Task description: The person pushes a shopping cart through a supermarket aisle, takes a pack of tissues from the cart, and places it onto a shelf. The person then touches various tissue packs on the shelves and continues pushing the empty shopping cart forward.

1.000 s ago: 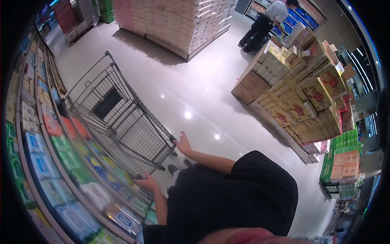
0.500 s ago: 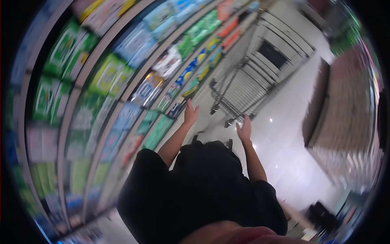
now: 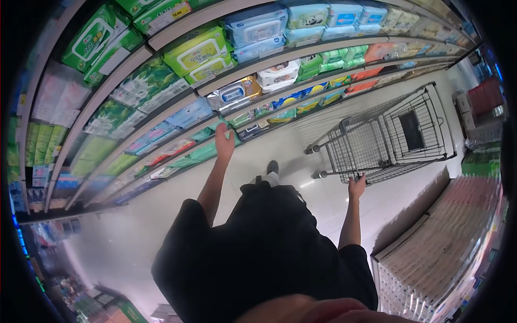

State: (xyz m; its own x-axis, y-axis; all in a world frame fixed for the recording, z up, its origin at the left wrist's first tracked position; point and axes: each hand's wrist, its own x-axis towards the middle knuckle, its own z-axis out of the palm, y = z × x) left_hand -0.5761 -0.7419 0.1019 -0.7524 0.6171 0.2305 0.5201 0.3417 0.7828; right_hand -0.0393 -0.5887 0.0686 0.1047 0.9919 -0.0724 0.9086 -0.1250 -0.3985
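Observation:
My left hand (image 3: 224, 141) is raised before the lower shelves, fingers apart and nothing in it. Just above it lies a silver and gold wipes pack (image 3: 233, 95), with white packs (image 3: 279, 75) to its right. On the right, my right hand (image 3: 356, 186) is at the near corner of a metal shopping cart (image 3: 371, 142); its fingers are bent at the frame, and whether they close round it is too small to tell. The cart stands beside the shelves, and no goods show in its basket.
Long shelves (image 3: 172, 107) of wipes and tissue packs curve along the left and top. A large stack of white packs (image 3: 431, 253) stands at the lower right. Red boxes (image 3: 484, 97) stand beyond the cart. My shoe (image 3: 272, 167) shows on the floor.
The view has swung round, so the shelves now span the top. My left hand is nearer the shelf packs. My right hand, apart from the cart half a second ago, is now at its corner.

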